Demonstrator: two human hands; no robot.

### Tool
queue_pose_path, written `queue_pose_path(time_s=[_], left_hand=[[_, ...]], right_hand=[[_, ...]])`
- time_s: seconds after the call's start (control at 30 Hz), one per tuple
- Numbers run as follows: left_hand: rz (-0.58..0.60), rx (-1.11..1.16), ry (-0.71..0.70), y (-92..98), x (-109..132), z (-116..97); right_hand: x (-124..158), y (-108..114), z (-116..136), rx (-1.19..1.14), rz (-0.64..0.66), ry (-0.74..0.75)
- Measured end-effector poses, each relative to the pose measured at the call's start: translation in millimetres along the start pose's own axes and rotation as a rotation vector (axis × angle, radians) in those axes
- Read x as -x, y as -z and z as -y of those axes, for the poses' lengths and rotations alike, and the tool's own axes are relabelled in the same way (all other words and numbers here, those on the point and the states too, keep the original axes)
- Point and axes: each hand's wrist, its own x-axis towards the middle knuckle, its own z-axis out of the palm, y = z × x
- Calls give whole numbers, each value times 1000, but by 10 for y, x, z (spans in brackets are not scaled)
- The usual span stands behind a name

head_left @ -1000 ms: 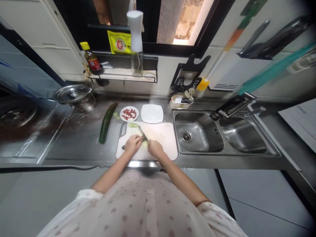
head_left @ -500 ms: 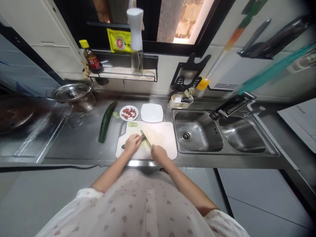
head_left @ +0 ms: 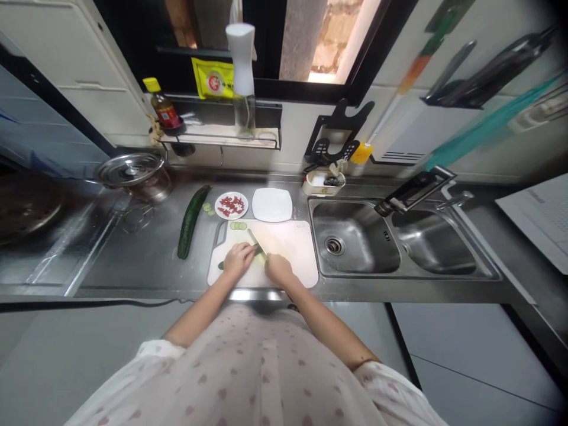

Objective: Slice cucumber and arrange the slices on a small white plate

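Note:
A white cutting board [head_left: 293, 242] lies on the steel counter in front of me. My left hand [head_left: 237, 260] is curled over a piece of cucumber [head_left: 258, 251] near the board's front left, mostly hiding it. My right hand [head_left: 278, 270] grips the handle of a knife [head_left: 257, 242], whose blade points away from me right beside my left fingers. Cut cucumber slices [head_left: 238, 225] sit at the board's back left corner.
A whole cucumber [head_left: 190, 220] lies left of the board, with loose slices [head_left: 206, 207] near its tip. Behind the board are a plate of red pieces [head_left: 231, 205] and a white plate [head_left: 272, 204]. A double sink [head_left: 359, 242] is right, a lidded pot [head_left: 133, 171] back left.
My right hand drew the knife back toward me, then pushed it forward again beside my left fingers. My left hand has stayed on the cucumber piece.

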Motion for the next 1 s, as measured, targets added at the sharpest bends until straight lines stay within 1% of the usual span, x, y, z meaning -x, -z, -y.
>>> queue_pose_path(time_s=[0.1, 0.23, 0.57, 0.67, 0.9, 1.0], left_hand=[[10, -11, 8, -7, -4, 5], [21, -15, 14, 3, -5, -2], [8, 19, 6, 30, -5, -24], [7, 20, 3, 28, -4, -20], [12, 9, 14, 8, -9, -1], [13, 6, 13, -1, -12, 6]], right_hand=[[72, -55, -58, 5, -19, -7], [99, -100, -93, 17, -9, -5], [-100, -51, 10, 8, -9, 14], [-117, -59, 8, 10, -20, 21], [59, -112, -114, 16, -3, 4], [86, -113, -123, 13, 6, -3]])
